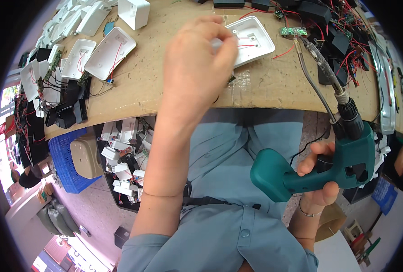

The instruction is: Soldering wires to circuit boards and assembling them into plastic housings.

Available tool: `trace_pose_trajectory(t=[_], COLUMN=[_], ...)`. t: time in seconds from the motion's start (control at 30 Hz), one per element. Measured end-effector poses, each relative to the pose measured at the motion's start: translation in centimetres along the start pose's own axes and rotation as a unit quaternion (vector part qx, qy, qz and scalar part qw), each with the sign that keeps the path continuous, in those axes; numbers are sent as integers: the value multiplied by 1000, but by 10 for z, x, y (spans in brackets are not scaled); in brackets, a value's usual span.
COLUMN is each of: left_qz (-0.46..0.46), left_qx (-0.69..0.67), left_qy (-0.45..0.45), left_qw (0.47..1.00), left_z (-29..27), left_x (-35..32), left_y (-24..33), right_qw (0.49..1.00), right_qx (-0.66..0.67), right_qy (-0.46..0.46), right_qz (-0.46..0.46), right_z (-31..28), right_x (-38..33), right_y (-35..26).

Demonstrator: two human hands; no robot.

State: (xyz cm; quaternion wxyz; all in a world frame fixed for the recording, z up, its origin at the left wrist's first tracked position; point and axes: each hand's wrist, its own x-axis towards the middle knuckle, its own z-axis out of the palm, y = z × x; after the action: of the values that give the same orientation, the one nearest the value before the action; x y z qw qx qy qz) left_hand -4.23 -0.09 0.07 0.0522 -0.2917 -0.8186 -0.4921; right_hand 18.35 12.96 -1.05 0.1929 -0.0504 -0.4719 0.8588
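My right hand (321,174) grips the handle of a green soldering gun (355,156). The gun points away from me, and its metal tip and thin feed tube end at a small green circuit board (293,31) on the table. My left hand (197,56) is over the table with its fingers curled and the thumb against the index finger. Whatever it pinches is mostly hidden; a pale patch shows by the thumb. Just right of it lies an open white plastic housing (256,41), with a red wire inside; the hand covers its left side.
More white housings (111,52) with wires lie on the cardboard-covered table (138,86) at left. Black casings (339,43), red wires and boards crowd the right. A bin of white parts (124,170) and a blue crate (68,163) stand below the table edge.
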Motion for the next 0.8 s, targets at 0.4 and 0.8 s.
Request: trace_pose_trajectory(t=[0.4, 0.8], left_qz=[224, 219], left_qx=[101, 115], left_qy=[128, 203], left_qw=[961, 947], left_z=[33, 40], left_x=[-32, -30], left_y=[-1, 1], right_qw=[978, 952], right_qx=[-194, -279], right_qy=[77, 120], right_qz=[30, 37], right_z=[-6, -4], right_x=[-39, -26], right_y=[-7, -8])
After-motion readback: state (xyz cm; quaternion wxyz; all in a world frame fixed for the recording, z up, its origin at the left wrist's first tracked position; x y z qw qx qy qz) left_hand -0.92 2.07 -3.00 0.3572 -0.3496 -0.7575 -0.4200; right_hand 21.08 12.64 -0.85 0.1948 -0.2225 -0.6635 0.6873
